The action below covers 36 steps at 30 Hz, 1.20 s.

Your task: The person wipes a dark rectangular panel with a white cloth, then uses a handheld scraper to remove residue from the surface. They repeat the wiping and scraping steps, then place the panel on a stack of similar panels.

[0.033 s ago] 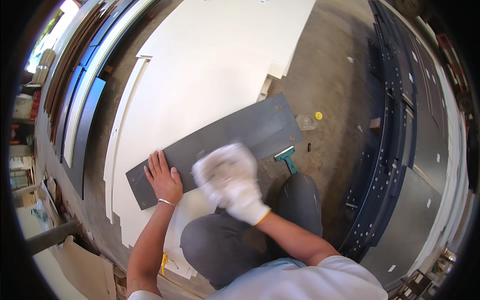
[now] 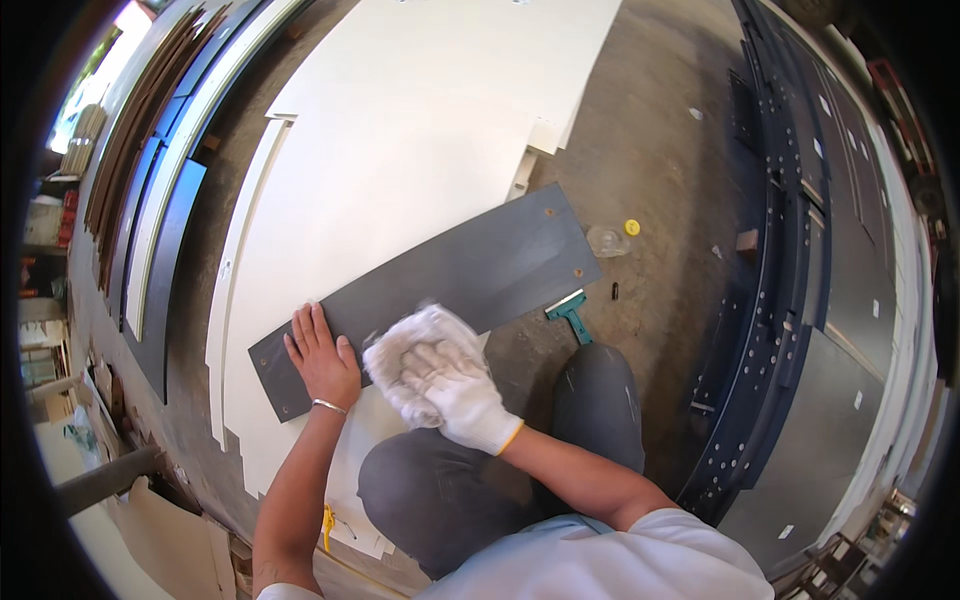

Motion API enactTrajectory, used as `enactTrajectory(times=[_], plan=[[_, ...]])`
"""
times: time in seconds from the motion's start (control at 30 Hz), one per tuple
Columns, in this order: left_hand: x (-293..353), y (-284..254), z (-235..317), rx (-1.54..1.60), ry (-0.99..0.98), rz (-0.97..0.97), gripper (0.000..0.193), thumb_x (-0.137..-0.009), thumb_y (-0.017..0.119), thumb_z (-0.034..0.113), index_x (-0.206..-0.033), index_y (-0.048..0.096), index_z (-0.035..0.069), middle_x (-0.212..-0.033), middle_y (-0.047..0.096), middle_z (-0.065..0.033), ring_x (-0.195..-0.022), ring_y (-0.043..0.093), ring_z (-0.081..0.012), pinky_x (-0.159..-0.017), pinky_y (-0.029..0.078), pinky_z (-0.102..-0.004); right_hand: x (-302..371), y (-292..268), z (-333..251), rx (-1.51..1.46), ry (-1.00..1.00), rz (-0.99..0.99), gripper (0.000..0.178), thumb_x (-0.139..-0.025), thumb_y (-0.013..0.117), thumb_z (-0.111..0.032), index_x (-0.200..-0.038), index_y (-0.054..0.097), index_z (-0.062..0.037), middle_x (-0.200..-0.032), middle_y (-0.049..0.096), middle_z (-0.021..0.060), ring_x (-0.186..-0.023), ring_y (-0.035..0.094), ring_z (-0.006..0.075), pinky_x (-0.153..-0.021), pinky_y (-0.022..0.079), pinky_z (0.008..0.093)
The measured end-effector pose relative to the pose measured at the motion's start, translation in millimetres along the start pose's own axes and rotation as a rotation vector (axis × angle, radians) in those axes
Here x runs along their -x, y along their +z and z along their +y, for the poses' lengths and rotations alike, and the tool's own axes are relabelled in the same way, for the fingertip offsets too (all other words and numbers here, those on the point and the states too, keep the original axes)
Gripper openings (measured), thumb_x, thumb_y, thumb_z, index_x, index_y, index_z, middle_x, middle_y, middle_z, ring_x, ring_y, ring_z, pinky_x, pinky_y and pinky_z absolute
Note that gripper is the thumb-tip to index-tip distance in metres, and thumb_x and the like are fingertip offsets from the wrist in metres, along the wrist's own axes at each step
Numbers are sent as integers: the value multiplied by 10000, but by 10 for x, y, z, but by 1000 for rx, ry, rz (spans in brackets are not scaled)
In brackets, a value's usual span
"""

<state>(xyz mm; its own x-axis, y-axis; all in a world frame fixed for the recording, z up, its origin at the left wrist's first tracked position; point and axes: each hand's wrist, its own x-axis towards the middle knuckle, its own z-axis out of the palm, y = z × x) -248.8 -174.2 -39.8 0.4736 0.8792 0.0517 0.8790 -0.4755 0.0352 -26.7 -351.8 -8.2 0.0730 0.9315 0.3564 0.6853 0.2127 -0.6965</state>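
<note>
A long dark grey board (image 2: 450, 250), with holes near its corners, lies slantwise over a big white panel. My bare left hand (image 2: 325, 355), with a silver bracelet at the wrist, rests flat near the board's left end, fingers stretched out. On my right hand (image 2: 455, 395) is a white knitted glove. It presses a crumpled white cloth (image 2: 405, 350) at the board's near edge, just right of the left hand. Beside the board's right end, a scraper with a teal handle (image 2: 570, 318) lies against the near edge, close to my right knee.
The white panel (image 2: 420, 110) stretches away from me on the floor. Past the board's right end are a yellow cap (image 2: 631, 227) and a clear plastic piece (image 2: 606, 241). Dark panels (image 2: 835, 420) are stacked at right, and blue and brown strips (image 2: 165, 260) at left.
My gloved right hand has slid the cloth a little left and toward me along the board, and it looks less blurred. The left hand stays flat in its place on the board.
</note>
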Motion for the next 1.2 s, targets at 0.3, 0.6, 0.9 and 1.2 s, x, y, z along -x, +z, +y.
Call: enactTrajectory(times=[0.3,0.6,0.9,1.2], plan=[[14,62,-41,-15,36,33,717,-1020,471,248,-1676,283,28,-1753,269,-158,-1644,187,-340,-1312,90,-589,112,-256,346,-84,361,215,562,-979,566,-233,-1518,552,-74,-1583,522,166,-1501,449,327,-1300,289,484],[32,36,-33,9,53,28,724,-1025,503,279,-1666,293,17,-1740,296,-167,-1639,197,-358,-1305,88,-609,255,-245,506,348,314,353,553,-925,596,-247,-1443,641,-58,-1512,598,180,-1516,433,389,-1307,204,564],[53,-62,40,61,30,64,742,-991,567,290,-1634,349,-9,-1732,298,-186,-1634,198,-364,-1304,91,-633,28,-619,674,637,560,87,558,-1014,572,-262,-1531,580,-53,-1638,505,151,-1580,361,351,-1341,124,488],[433,-174,104,265,-32,111,611,-941,633,209,-1512,517,27,-1634,422,-205,-1562,331,-401,-1294,212,-585,-963,-103,889,352,289,-161,421,-998,581,-212,-1385,727,-135,-1573,590,111,-1556,405,305,-1312,238,400]])
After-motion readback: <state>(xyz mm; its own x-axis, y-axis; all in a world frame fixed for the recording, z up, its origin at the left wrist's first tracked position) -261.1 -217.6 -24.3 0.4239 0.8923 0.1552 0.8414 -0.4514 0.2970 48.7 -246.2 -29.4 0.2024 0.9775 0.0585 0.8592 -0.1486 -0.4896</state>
